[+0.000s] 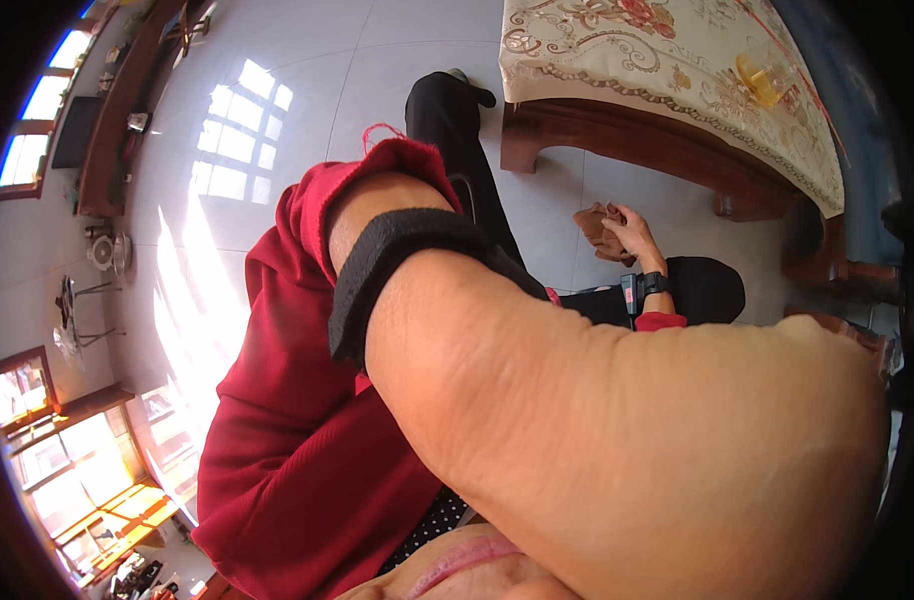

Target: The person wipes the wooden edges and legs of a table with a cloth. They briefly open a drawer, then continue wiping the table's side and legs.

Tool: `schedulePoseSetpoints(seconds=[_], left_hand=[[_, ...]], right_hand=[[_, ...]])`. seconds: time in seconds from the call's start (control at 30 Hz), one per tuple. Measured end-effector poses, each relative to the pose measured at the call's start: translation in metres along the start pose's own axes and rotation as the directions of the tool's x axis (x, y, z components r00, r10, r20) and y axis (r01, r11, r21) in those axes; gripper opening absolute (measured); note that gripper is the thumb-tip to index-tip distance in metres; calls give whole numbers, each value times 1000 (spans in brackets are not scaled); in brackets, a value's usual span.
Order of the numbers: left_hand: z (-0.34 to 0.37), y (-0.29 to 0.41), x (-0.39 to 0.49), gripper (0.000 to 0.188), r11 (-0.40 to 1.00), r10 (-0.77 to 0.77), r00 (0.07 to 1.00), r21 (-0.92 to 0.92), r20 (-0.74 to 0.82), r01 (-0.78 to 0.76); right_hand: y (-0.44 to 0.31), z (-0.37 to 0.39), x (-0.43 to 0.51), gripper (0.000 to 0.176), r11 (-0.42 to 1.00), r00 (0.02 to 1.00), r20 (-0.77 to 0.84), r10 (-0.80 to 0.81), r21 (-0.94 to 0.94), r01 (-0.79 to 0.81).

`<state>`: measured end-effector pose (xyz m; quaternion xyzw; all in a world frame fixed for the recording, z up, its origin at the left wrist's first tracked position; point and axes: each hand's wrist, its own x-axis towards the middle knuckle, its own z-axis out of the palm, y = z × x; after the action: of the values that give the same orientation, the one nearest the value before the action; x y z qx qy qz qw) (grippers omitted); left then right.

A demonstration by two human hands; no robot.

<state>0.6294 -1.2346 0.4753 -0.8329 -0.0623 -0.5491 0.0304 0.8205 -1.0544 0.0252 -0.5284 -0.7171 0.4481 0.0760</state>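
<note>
My left hand (652, 450) is raised very close to the camera. The heel of the hand and the wrist fill much of the view, and its fingers are out of sight. A black fabric strap (404, 240) circles that wrist, below a rolled-back red sleeve (299, 420). Farther off, by my bent knee (708, 289), my right hand (631, 234) pinches a crumpled brown cloth (599, 231) above the floor. On the right wrist sits a black band (656, 283) with a small grey device (631, 294).
A wooden table (622, 135) stands ahead to the right, covered by a floral tablecloth (697, 56). On it rests a yellowish transparent cup (761, 79). My other black-trousered leg (449, 120) extends forward over pale floor tiles (314, 112). Wooden furniture (111, 150) lines the left.
</note>
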Motion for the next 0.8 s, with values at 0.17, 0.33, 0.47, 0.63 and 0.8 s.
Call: schedulePoseSetpoints(seconds=[0.17,0.33,0.47,0.63,0.8], left_hand=[[10,0,-6,20,999,-47,999,-15,-4,47],[17,-5,-8,18,997,-75,997,-13,-17,75],[16,-9,-9,17,995,-97,995,2,-25,97],[-4,-14,-10,17,993,-116,993,31,2,116],[-20,-30,-14,16,989,-126,990,84,71,120]], right_hand=[[-9,1,-3,52,1000,1000,27,13,5,-13],[-12,-1,-4,51,1000,999,39,0,2,0],[-15,-1,-3,51,1000,998,60,4,-2,-4],[-9,1,1,52,1000,998,61,12,8,-13],[3,10,15,52,997,997,51,-53,67,49]])
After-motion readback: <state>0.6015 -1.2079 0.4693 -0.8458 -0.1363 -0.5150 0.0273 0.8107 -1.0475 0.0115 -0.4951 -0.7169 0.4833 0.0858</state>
